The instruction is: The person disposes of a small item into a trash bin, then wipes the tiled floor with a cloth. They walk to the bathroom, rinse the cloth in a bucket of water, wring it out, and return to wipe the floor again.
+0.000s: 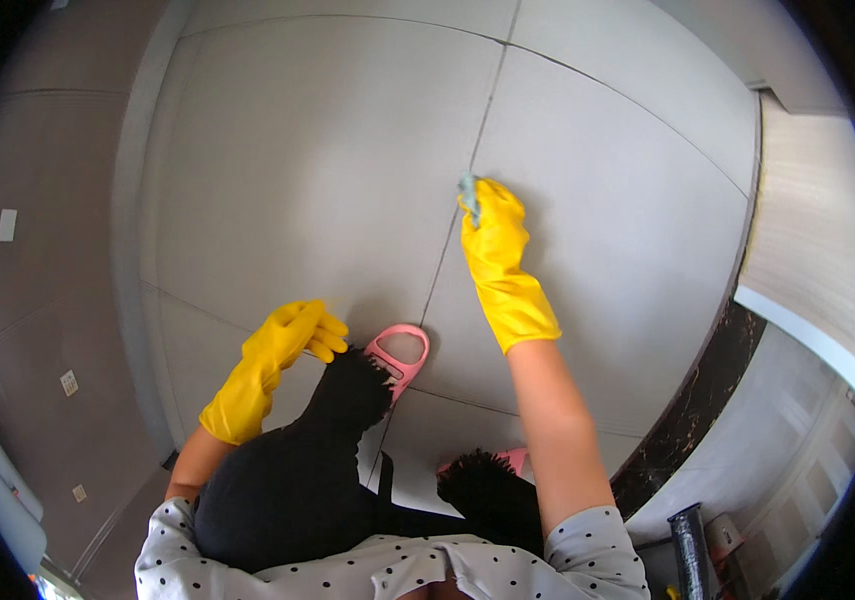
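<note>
In a yellow rubber glove, my right hand [495, 220] is closed round a small grey-green cloth [469, 196], most of it hidden by the fingers. It is down on the light grey tiled floor [328, 180], along a dark joint between two tiles. My left hand [298, 330], gloved the same way, holds nothing; its fingers reach out beside my bent black-trousered knee [348, 390]. Whether they touch the knee, I cannot tell. A pink slipper [403, 352] shows just past that knee, over the same joint line.
A brown wall [58, 270] with sockets [70, 383] runs down the left, edged by a pale skirting strip [133, 200]. On the right are a dark marbled strip [698, 395] and a pale wooden panel [808, 200]. A black wrapped roll [690, 550] stands at lower right.
</note>
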